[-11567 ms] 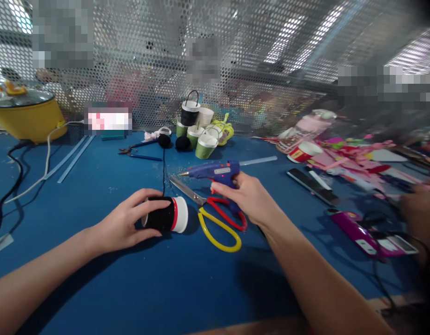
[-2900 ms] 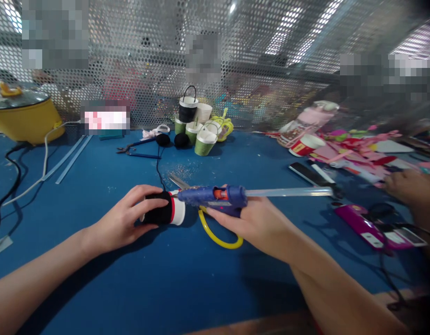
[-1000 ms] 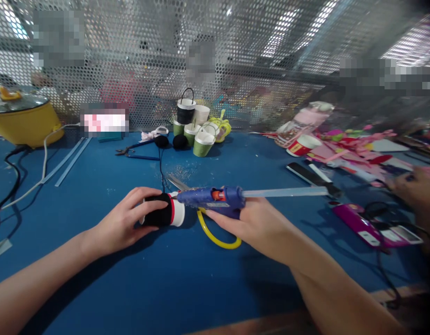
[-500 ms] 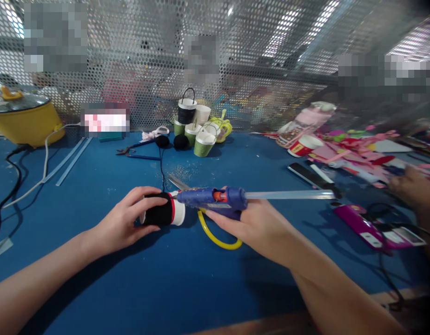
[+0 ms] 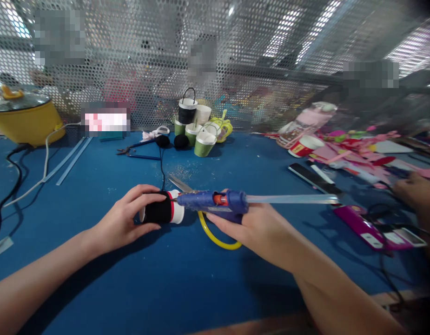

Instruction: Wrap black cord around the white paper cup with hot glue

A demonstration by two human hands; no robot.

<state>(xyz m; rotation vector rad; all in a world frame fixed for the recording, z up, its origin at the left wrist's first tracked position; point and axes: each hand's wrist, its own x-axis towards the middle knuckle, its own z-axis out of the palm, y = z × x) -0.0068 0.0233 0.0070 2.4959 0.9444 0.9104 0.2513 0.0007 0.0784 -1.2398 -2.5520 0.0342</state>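
Observation:
My left hand [image 5: 126, 216] grips a paper cup [image 5: 179, 211] lying on its side. Black yarn [image 5: 158, 208] wraps most of the cup, with a red band beside the bare white rim. A strand of the yarn runs back to a black ball [image 5: 162, 141]. In my right hand [image 5: 260, 225] is a blue glue gun [image 5: 204, 201] with a clear glue stick [image 5: 293, 199] out of its back. Its nozzle points left, at the edge of the yarn near the red band. Under the gun lie scissors with a yellow handle [image 5: 220, 241], partly hidden.
Pliers [image 5: 140, 151], another black yarn ball [image 5: 181, 142] and several small cups [image 5: 205, 143] stand along the back. A yellow pot [image 5: 29, 122] is at left. At right are a phone [image 5: 310, 178], a purple device [image 5: 371, 228], pink scraps [image 5: 354, 158] and another person's hand [image 5: 415, 193].
The glue gun's back end has dipped slightly, and its nozzle has shifted a little along the cup. My left hand keeps its hold on the cup.

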